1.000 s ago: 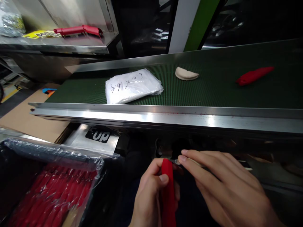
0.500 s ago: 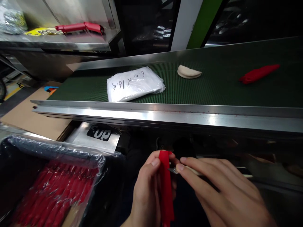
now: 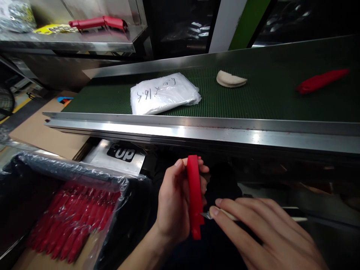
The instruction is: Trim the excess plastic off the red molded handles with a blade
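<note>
My left hand [image 3: 174, 202] is closed around a long red plastic part [image 3: 194, 197], held upright below the conveyor's steel edge. My right hand [image 3: 261, 232] pinches a small knife with a pale handle [image 3: 222, 213]; its metal tip touches the lower right side of the red part. A box lined with clear plastic [image 3: 70, 217] at the lower left holds several more red parts.
A green conveyor belt [image 3: 253, 101] with a steel rail [image 3: 197, 131] crosses the view. On it lie a white plastic bag packet [image 3: 164, 93], a beige curved piece [image 3: 230, 80] and a red part [image 3: 322, 80]. A steel shelf [image 3: 84, 43] at the upper left carries another red part [image 3: 97, 22].
My left hand has raised the red part higher. The knife tip, near the part's top before, now sits at its lower side. The view has shifted a little.
</note>
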A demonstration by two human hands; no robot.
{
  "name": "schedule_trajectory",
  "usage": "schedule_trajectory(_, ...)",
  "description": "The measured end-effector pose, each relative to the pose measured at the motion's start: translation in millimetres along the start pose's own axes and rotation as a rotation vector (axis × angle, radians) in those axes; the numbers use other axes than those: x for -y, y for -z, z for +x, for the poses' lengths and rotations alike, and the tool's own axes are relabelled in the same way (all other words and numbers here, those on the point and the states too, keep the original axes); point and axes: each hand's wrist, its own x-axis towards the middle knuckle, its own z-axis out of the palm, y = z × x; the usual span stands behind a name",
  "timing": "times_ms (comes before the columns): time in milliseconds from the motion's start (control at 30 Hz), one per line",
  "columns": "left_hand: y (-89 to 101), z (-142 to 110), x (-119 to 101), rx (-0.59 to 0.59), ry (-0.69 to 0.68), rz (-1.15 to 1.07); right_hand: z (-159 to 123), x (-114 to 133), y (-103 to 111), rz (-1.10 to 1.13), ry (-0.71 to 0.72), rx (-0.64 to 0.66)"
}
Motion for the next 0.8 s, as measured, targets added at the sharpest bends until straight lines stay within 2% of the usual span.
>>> schedule_trajectory(300,1.4,5,-4,-0.016,-0.041,-0.002,-10,0,3,0.191,-0.085,-0.043)
schedule_trajectory(433,2.4,-3,0,-0.033,0.031,-0.006,4,-12,9,0.15,-0.09,-0.045)
schedule_trajectory(533,2.5,-12,5,-0.051,0.096,0.006,18,-20,10,0.13,-0.109,-0.095)
schedule_trajectory(667,3.0,-19,11,-0.041,0.094,0.067,29,-23,9,0.13,-0.147,-0.143)
schedule_trajectory(800,6.0,-22,14,0.021,0.085,0.128,32,-23,7,0.147,-0.16,-0.161)
